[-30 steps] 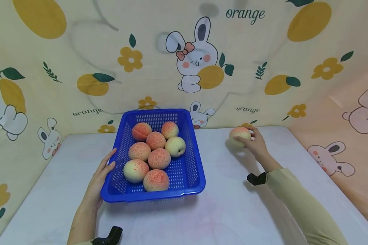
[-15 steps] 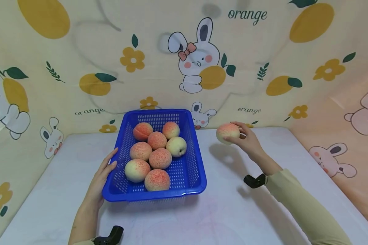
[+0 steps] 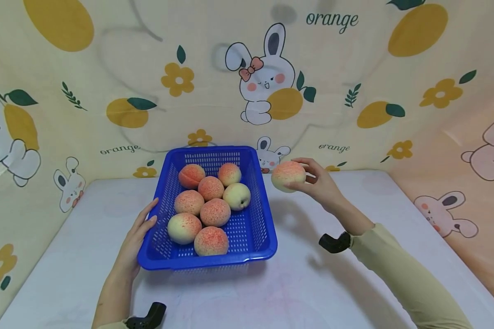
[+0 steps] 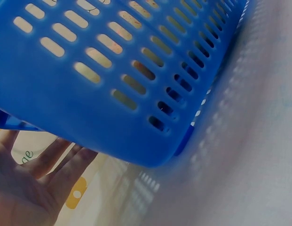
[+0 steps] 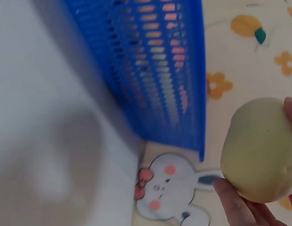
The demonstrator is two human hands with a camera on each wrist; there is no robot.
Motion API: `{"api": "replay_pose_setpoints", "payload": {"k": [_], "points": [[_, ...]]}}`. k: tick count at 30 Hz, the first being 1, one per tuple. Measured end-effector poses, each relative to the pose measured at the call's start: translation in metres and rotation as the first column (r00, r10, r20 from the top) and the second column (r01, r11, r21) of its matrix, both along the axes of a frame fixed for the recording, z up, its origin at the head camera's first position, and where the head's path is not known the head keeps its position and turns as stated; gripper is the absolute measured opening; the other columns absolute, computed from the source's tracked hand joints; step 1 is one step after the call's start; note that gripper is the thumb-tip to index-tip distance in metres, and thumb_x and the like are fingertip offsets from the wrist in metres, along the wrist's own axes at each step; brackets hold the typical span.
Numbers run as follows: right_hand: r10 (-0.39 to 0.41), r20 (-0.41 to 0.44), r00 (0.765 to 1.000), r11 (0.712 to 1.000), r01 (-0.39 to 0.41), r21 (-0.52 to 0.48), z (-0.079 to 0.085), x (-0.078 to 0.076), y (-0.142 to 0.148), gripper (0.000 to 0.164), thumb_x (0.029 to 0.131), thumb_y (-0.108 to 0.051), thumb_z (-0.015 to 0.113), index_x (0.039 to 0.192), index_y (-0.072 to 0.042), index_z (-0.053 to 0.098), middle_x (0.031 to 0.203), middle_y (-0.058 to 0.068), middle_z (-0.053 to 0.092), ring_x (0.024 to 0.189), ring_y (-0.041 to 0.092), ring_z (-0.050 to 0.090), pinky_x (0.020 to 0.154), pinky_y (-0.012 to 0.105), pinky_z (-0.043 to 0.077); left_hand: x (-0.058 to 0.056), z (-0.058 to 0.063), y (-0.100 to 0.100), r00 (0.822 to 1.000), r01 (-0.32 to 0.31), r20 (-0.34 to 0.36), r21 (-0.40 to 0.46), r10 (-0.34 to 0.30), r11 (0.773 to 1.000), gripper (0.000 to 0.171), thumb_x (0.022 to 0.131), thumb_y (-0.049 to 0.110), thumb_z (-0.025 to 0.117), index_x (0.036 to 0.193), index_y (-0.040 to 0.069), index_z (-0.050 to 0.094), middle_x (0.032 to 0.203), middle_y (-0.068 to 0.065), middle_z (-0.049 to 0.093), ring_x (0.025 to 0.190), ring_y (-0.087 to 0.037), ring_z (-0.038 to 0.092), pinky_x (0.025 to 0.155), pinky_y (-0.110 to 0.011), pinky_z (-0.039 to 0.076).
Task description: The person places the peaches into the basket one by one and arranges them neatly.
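A blue perforated plastic basket [image 3: 253,256] stands on the white table, with several red-and-yellow peaches [image 3: 215,212] inside. My left hand [image 3: 127,246] rests against its left side, fingertips at the rim. In the left wrist view, the fingers [image 4: 70,172] of that hand extend fairly straight to the basket wall [image 4: 89,120]. Right of the basket, my right hand [image 3: 319,185] holds another peach [image 3: 287,176] between thumb and fingers, raised over the table. The right wrist view shows this peach's pale yellow side [image 5: 258,150], close to the basket's side wall [image 5: 155,75].
A cream cloth backdrop [image 3: 214,27] printed with rabbits and oranges rises behind the table [image 3: 247,301]. Black wrist devices [image 3: 335,243] sit on both forearms. The basket's front right part shows bare bottom.
My right hand has lifted the peach and carried it left toward the basket's right rim. The left hand and the basket hold their place; the head view shifted slightly.
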State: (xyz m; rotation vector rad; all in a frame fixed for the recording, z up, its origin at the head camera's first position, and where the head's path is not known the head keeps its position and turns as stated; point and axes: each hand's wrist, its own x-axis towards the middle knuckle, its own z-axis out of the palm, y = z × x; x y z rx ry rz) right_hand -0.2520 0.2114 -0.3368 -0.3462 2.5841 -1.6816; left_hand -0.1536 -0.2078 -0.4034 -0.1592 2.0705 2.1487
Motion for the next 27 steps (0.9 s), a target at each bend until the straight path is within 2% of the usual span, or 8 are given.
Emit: {"api": "replay_pose_setpoints", "payload": {"k": [3, 5, 10, 15, 21, 27], "points": [[0.029, -0.017, 0.999, 1.000, -0.029, 0.010, 0.004, 0.003, -0.008, 0.064, 0.082, -0.021, 0.076, 0.137, -0.017, 0.044, 0.137, 0.013, 0.048, 0.122, 0.033, 0.051, 0.093, 0.046, 0.048, 0.000, 0.000, -0.001, 1.000, 0.002, 0.003, 0.005, -0.002, 1.000, 0.054, 0.101, 0.045, 0.039, 0.151, 0.042, 0.019, 0.163, -0.003, 0.000, 0.146, -0.038, 0.010, 0.111, -0.064, 0.017], [0.050, -0.027, 0.998, 0.999, -0.050, 0.005, 0.005, 0.003, -0.012, 0.064, 0.082, -0.019, 0.077, 0.137, -0.017, 0.045, 0.136, 0.013, 0.050, 0.122, 0.032, 0.050, 0.094, 0.047, 0.047, 0.000, 0.000, -0.001, 1.000, 0.006, 0.001, 0.008, -0.006, 1.000, 0.054, 0.101, 0.044, 0.038, 0.151, 0.041, 0.019, 0.163, -0.003, 0.000, 0.146, -0.038, 0.011, 0.111, -0.064, 0.017], [0.119, -0.051, 0.992, 0.992, -0.120, -0.023, 0.007, 0.003, -0.023, 0.065, 0.080, -0.013, 0.077, 0.137, -0.015, 0.045, 0.133, 0.012, 0.052, 0.118, 0.028, 0.051, 0.095, 0.042, 0.048, 0.000, 0.000, -0.001, 1.000, 0.009, -0.008, 0.019, -0.008, 1.000, 0.054, 0.102, 0.042, 0.038, 0.152, 0.039, 0.019, 0.163, -0.002, 0.000, 0.146, -0.037, 0.010, 0.111, -0.065, 0.016], [0.189, -0.059, 0.980, 0.982, -0.190, -0.002, 0.010, 0.006, -0.033, 0.066, 0.079, -0.015, 0.079, 0.136, -0.017, 0.046, 0.130, 0.009, 0.054, 0.116, 0.026, 0.052, 0.095, 0.038, 0.049, -0.001, 0.000, -0.001, 1.000, 0.006, -0.007, 0.023, -0.006, 1.000, 0.054, 0.101, 0.043, 0.039, 0.151, 0.041, 0.019, 0.163, -0.002, 0.000, 0.147, -0.037, 0.010, 0.111, -0.064, 0.016], [0.306, -0.048, 0.951, 0.951, -0.304, 0.050, 0.011, 0.006, -0.047, 0.064, 0.078, -0.016, 0.079, 0.133, -0.015, 0.046, 0.130, 0.008, 0.054, 0.118, 0.026, 0.053, 0.097, 0.042, 0.048, 0.000, 0.001, 0.000, 1.000, 0.008, -0.011, 0.028, -0.007, 1.000, 0.053, 0.101, 0.043, 0.038, 0.151, 0.041, 0.019, 0.163, -0.002, 0.000, 0.146, -0.038, 0.010, 0.110, -0.064, 0.017], [0.406, 0.018, 0.914, 0.906, -0.405, 0.119, 0.014, 0.009, -0.065, 0.061, 0.077, -0.022, 0.080, 0.129, -0.019, 0.048, 0.126, 0.008, 0.055, 0.112, 0.025, 0.057, 0.094, 0.041, 0.050, 0.000, 0.001, -0.001, 1.000, 0.014, -0.015, 0.031, -0.013, 0.999, 0.053, 0.101, 0.043, 0.038, 0.151, 0.041, 0.019, 0.163, -0.002, 0.001, 0.146, -0.037, 0.011, 0.110, -0.064, 0.017]]}}
